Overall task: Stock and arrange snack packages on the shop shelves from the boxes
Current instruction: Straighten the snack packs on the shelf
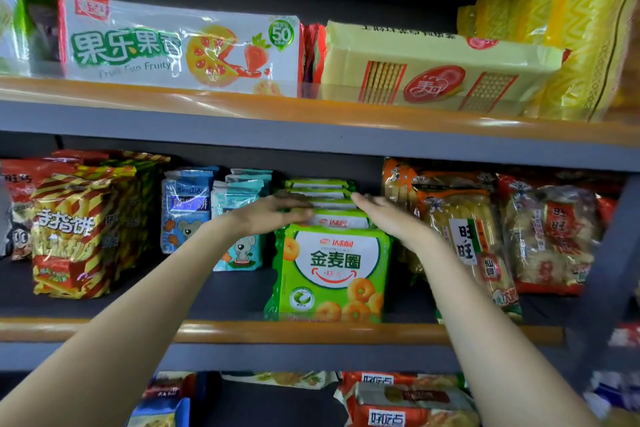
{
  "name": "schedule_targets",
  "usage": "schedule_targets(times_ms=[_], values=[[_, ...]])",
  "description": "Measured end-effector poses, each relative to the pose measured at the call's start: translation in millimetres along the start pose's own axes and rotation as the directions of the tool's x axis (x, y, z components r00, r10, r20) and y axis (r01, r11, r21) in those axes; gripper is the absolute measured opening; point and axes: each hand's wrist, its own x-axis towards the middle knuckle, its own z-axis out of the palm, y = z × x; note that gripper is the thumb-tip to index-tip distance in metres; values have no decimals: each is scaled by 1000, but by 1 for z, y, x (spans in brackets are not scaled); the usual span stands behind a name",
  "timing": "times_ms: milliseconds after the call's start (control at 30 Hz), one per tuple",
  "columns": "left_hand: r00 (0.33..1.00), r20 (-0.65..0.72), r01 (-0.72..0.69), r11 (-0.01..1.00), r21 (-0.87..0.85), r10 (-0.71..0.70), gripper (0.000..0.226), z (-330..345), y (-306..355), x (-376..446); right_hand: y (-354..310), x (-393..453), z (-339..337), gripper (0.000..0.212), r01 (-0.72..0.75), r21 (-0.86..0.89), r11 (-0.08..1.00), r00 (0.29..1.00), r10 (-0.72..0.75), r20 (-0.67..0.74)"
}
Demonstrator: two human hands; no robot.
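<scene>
Your left hand [277,213] and right hand [377,215] reach into the middle shelf [214,331] and bracket the row of green snack packs [330,270] — one hand on each side of the row's tops. Your left fingers curl over the top edge of a pack behind the front one; your right hand lies flat, fingers straight, against the row's right side. The front pack stands upright at the shelf's front edge. Blue packs [185,210] stand just left of the row, rice-cracker bags [460,236] just right.
</scene>
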Motion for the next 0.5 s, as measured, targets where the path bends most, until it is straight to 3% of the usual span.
schedule_targets(times_ms=[167, 233, 300, 333, 400, 500], values=[[993, -110, -32, 994, 106, 44, 47, 4, -3, 1, -5, -6, 2, 60, 21, -47, 999, 999, -19, 49], [990, -101, -84, 991, 105, 94, 74, 1, 4, -10, -5, -15, -7, 66, 76, -209, 975, 997, -72, 27], [994, 13, -113, 970, 216, 113, 104, 2, 10, -21, -6, -27, -7, 85, 166, -392, 905, 982, -114, 152], [994, 60, -111, 937, 331, 96, 108, 5, 12, -25, -6, -32, -3, 98, 196, -492, 848, 970, -95, 223], [994, 44, -108, 856, 505, 100, 107, 17, 10, -30, -6, -41, 7, 113, 191, -642, 743, 972, -52, 230], [979, -66, -136, 864, 486, 191, 97, 30, 5, -37, -9, -51, 19, 107, 149, -707, 691, 989, -106, 104]])
